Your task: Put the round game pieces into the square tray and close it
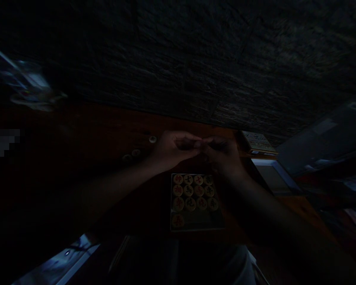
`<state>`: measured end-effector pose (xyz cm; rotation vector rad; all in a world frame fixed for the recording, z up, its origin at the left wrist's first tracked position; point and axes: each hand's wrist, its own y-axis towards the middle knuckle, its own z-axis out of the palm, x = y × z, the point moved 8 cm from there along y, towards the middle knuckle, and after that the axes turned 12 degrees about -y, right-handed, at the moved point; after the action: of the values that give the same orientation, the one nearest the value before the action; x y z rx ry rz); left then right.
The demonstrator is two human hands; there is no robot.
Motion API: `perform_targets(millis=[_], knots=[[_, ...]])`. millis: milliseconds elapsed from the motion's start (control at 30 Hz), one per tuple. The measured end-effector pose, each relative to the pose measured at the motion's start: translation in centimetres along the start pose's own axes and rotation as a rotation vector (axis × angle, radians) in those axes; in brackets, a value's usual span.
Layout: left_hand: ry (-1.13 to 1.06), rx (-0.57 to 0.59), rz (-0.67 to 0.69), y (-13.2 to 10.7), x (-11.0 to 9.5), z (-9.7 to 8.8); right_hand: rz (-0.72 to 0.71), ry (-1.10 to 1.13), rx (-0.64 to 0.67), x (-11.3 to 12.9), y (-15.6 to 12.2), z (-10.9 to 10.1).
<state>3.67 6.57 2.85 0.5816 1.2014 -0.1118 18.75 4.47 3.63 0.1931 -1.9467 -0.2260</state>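
Observation:
The scene is very dark. My left hand (173, 149) and my right hand (224, 155) meet fingertip to fingertip above a wooden table (101, 130), both pinched closed; what they hold is hidden in shadow. Just below them lies a shallow box (195, 223) holding several round wooden game pieces (192, 191) marked with red and dark characters, set in rows. Three loose round pieces (152, 139) lie on the table left of my left hand.
A dark stone-patterned wall (195, 59) rises behind the table. Right of my hands lie a printed box lid (258, 142) and a white-framed tray (274, 176). Blurred clutter (29, 89) sits at the far left.

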Motion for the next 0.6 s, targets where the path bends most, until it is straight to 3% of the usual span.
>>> perform_targets(millis=[267,600], knots=[[-0.196,-0.121,-0.084,0.07,0.42,-0.66,0.019,-0.009,-0.003,0.51,-0.07,-0.01],[-0.148,-0.109,-0.083,0.01,0.09,-0.63,0.015,-0.002,-0.008,0.01,0.03,-0.10]])
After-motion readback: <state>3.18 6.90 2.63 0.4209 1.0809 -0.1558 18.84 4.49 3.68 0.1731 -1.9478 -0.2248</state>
